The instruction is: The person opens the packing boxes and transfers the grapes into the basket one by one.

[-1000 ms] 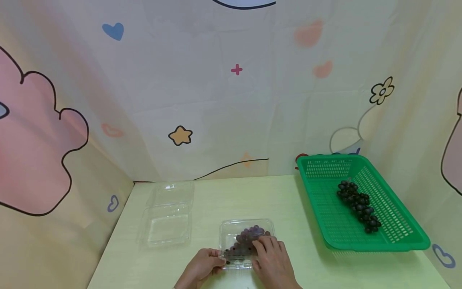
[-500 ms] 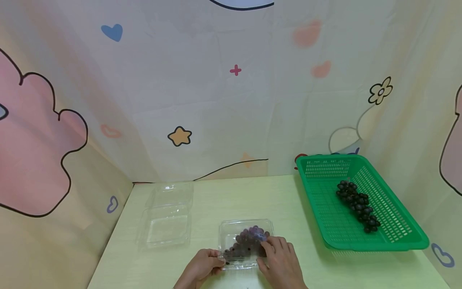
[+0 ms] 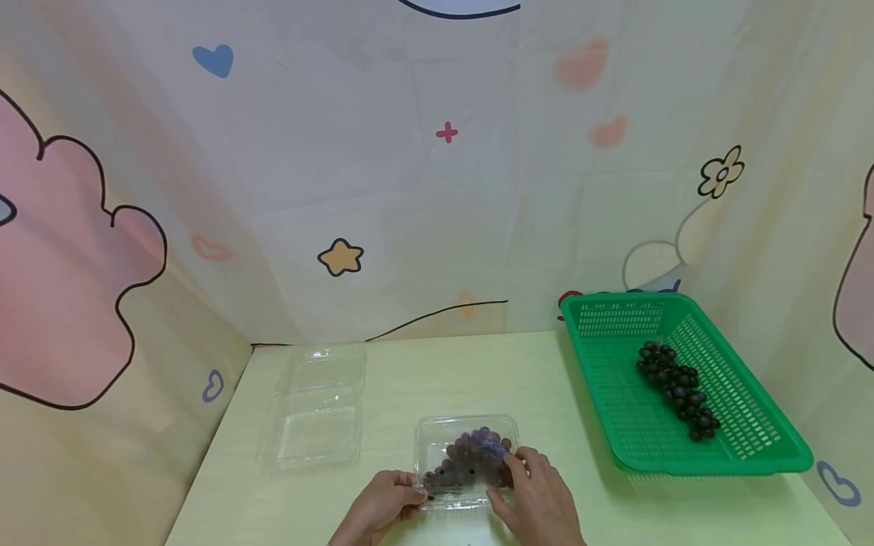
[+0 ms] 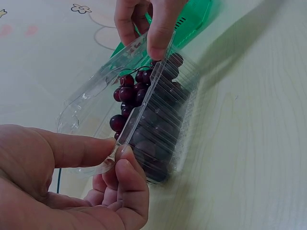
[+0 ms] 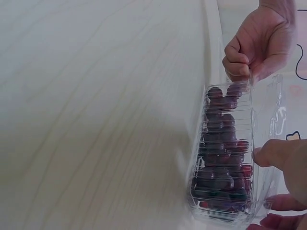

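A clear plastic clamshell box with a bunch of dark red grapes inside lies near the table's front edge. My left hand pinches its front left corner between thumb and index finger, right at the rim seam in the left wrist view. At the other end, my right hand grips the lid's right side, thumb at the front rim and fingers bent over the lid. The lid lies over the grapes, its edge close along the base rim. My right fingers hide part of the box's right side.
An open clear clamshell box stands at the back left of the pale wooden table. To the right is a green plastic basket holding a bunch of black grapes. A patterned curtain hangs behind.
My right hand has slid right along the lid towards the front right corner, uncovering more of the grapes. My left hand keeps its pinch on the left corner.
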